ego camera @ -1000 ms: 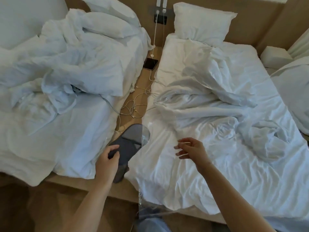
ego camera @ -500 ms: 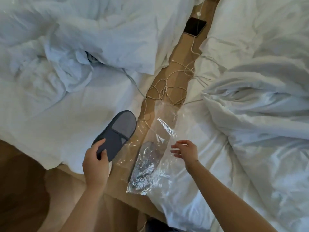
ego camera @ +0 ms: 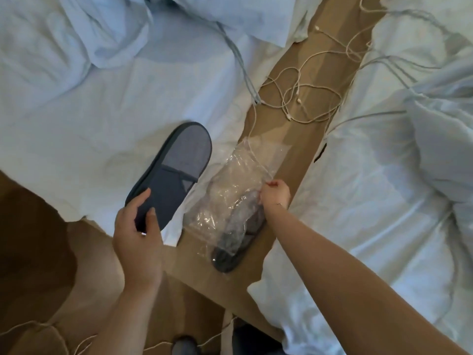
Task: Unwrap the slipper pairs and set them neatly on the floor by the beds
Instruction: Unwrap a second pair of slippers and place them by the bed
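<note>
While your left hand [ego camera: 138,234] is gripping the heel of a flat dark-blue fabric slipper [ego camera: 171,172], its toe is pointing toward one o'clock over the left bed's white sheet [ego camera: 76,129]. Your right hand [ego camera: 275,196] is pinching the crinkled clear plastic bag [ego camera: 230,190], which is lying on the brown wooden strip [ego camera: 294,160] between the beds with the second dark slipper [ego camera: 230,252] inside. White cables [ego camera: 307,98] are lying tangled at twelve o'clock.

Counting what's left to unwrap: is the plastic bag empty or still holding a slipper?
Not empty: a dark slipper shows through the clear plastic bag, which the right hand pinches.
</note>
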Available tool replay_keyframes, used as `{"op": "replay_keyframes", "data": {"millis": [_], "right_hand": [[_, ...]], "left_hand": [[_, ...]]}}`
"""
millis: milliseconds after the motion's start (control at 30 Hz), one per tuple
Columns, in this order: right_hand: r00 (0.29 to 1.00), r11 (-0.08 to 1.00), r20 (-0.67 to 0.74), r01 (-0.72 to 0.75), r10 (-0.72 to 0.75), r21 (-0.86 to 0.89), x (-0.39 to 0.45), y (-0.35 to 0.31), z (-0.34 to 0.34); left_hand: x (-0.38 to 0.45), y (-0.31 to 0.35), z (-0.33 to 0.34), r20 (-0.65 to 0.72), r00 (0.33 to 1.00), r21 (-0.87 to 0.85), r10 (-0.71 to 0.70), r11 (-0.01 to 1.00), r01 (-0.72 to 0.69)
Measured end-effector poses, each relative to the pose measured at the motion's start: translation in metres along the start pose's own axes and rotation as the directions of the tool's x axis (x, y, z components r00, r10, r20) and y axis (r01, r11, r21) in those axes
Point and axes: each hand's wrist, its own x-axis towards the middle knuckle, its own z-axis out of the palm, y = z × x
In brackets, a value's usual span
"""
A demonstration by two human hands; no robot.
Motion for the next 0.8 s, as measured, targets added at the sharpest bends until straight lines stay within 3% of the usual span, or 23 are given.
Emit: {"op": "replay_keyframes", "data": {"millis": [100,267,367,467,567,667,800], "right_hand": [[0.994,0.995,0.047,-0.1,0.099,0.008,0.016,0.006,0.015],[0.929,0.98,0.313,-0.185,0.2,-0.076,0.019,0.0,0.028],[0.94,0.971,0.257,-0.191,0.223,-0.143,0.016,-0.005,0.024],[0.985,0.982,0.125,-0.097,0.118,-0.164,0.001,-0.008,0.003],[0.972,0.987,0.234,0.056,-0.02,-0.15,-0.033,-0.014,-0.028],[0.93,0.985,0.364,0.109,-0.053,-0.133,-0.08,-0.018,-0.061],[0.921,0.991,0.366,0.128,-0.13,0.03,-0.156,-0.023,-0.103]], "left_hand": [[0.008,-0.017,0.007,-0.036,0.999,-0.053,0.018,0.998,-0.02],[0.018,-0.033,0.016,-0.051,0.998,-0.101,0.028,0.994,-0.033],[0.02,-0.034,0.016,-0.035,0.999,-0.099,0.035,0.994,-0.039],[0.017,-0.028,0.015,-0.012,1.0,-0.147,-0.009,0.989,0.008],[0.01,-0.016,0.009,0.059,0.996,-0.297,-0.067,0.951,0.081],[-0.004,-0.001,0.001,0.151,0.979,-0.367,-0.14,0.911,0.187],[-0.032,0.022,-0.022,0.277,0.947,-0.404,-0.161,0.875,0.266]]}}
